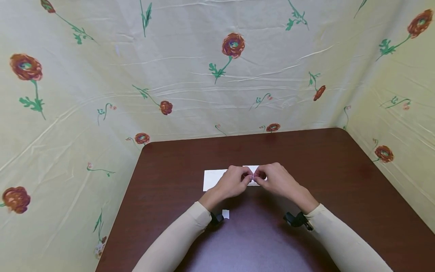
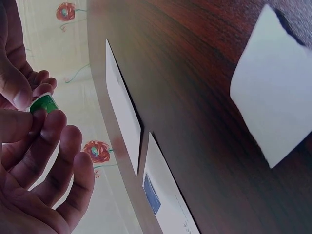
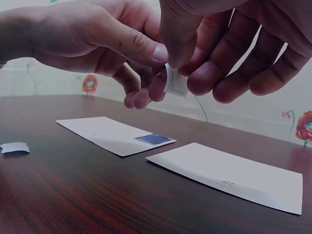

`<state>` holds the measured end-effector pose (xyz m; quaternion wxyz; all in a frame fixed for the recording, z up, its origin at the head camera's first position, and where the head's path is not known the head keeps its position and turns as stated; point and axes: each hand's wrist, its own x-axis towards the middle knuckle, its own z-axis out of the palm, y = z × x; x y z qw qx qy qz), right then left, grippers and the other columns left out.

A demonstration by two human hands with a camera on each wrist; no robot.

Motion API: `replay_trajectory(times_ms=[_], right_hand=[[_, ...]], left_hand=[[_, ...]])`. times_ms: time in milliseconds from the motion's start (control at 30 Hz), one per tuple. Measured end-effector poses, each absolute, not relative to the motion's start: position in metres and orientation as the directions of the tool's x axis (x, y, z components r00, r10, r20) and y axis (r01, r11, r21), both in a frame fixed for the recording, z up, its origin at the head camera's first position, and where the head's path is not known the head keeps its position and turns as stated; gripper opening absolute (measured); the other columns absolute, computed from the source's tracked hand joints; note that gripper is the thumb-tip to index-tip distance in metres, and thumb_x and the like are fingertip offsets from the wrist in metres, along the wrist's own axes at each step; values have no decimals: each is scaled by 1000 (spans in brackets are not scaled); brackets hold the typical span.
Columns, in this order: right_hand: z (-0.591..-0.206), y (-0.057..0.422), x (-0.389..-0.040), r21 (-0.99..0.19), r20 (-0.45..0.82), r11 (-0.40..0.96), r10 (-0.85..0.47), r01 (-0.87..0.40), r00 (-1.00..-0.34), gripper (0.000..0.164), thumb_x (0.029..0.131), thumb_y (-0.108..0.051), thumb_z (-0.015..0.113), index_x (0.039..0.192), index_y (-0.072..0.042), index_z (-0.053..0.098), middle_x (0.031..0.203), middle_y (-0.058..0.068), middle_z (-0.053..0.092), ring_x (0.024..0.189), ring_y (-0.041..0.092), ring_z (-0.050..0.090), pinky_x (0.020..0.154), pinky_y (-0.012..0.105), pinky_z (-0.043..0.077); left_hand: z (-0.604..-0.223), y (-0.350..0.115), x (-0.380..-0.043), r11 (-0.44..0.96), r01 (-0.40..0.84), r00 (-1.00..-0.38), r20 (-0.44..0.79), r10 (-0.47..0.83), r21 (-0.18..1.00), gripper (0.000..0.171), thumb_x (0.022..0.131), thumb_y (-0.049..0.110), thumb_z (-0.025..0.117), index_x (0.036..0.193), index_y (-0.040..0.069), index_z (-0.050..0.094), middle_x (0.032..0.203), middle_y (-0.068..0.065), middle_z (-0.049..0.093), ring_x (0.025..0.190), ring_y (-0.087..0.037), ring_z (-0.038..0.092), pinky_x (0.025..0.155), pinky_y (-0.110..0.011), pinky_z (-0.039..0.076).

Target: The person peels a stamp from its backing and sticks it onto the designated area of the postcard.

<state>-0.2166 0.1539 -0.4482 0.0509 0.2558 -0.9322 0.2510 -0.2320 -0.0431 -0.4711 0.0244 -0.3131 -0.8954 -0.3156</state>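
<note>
Small green-and-white paper piece with a toothed edge (image 2: pixel 45 103) is up in the air between the two hands, above the table; green side shows in the left wrist view, white side in the right wrist view. Left hand (image 1: pixel 232 180) pinches it between thumb and index finger, other fingers loosely bent and spread apart. Right hand (image 1: pixel 278 179) pinches it too, fingertips right up against the left ones, its remaining fingers curved; fingers hide part of the piece, so exact contact can't be told. Two flat white rectangular paper cards lie below on the dark reddish-brown wood-look table (image 1: pixel 326 162), just beside each other: left card (image 3: pixel 112 134) has a dark blue rectangle (image 3: pixel 155 139) at its end near the other card, right card (image 3: pixel 239 178) has faint small print, illegible. In the head view the hands partly cover both cards. Small white paper scrap (image 1: pixel 225 214) lies on the table closer to the person, by the black left wrist strap (image 1: pixel 217 218). Cream sleeves (image 1: pixel 180 234) on both arms. Pale cloth with red-brown flowers and green stems (image 1: pixel 183 53) hangs behind and at the sides.
</note>
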Motion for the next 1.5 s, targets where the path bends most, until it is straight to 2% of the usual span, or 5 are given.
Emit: replay_trajectory(times_ms=[167, 633, 1000, 1500], right_hand=[[-447, 154, -216, -448, 212, 748, -443, -489, -871, 6, 89, -21, 74, 83, -19, 74, 69, -12, 63, 62, 7, 52, 59, 25, 46], [-446, 157, -216, -426, 213, 773, -419, -470, -883, 7, 89, -21, 72, 83, -17, 72, 67, -10, 60, 59, 8, 49, 54, 25, 43], [-440, 164, -219, -419, 210, 801, -374, -429, -903, 7, 89, -20, 69, 83, -17, 71, 67, -8, 60, 57, 10, 49, 53, 26, 43], [-435, 172, -217, -415, 200, 818, -345, -399, -917, 9, 89, -21, 69, 80, -18, 71, 63, -9, 57, 55, 10, 48, 53, 27, 41]], left_hand=[[-470, -43, -231, 606, 578, -802, 243, 546, 546, 15, 96, 16, 62, 97, 10, 76, 73, 9, 65, 66, -5, 56, 61, -19, 46], [-471, -43, -232, 632, 565, -814, 237, 530, 530, 14, 95, 18, 62, 94, 15, 75, 73, 10, 66, 68, -3, 58, 61, -18, 46], [-470, -47, -235, 628, 566, -816, 252, 520, 534, 14, 94, 18, 62, 92, 14, 75, 74, 11, 66, 67, -1, 58, 61, -17, 47], [-468, -54, -238, 680, 511, -854, 222, 471, 525, 13, 94, 21, 61, 91, 17, 74, 69, 13, 63, 62, -1, 56, 57, -20, 45]])
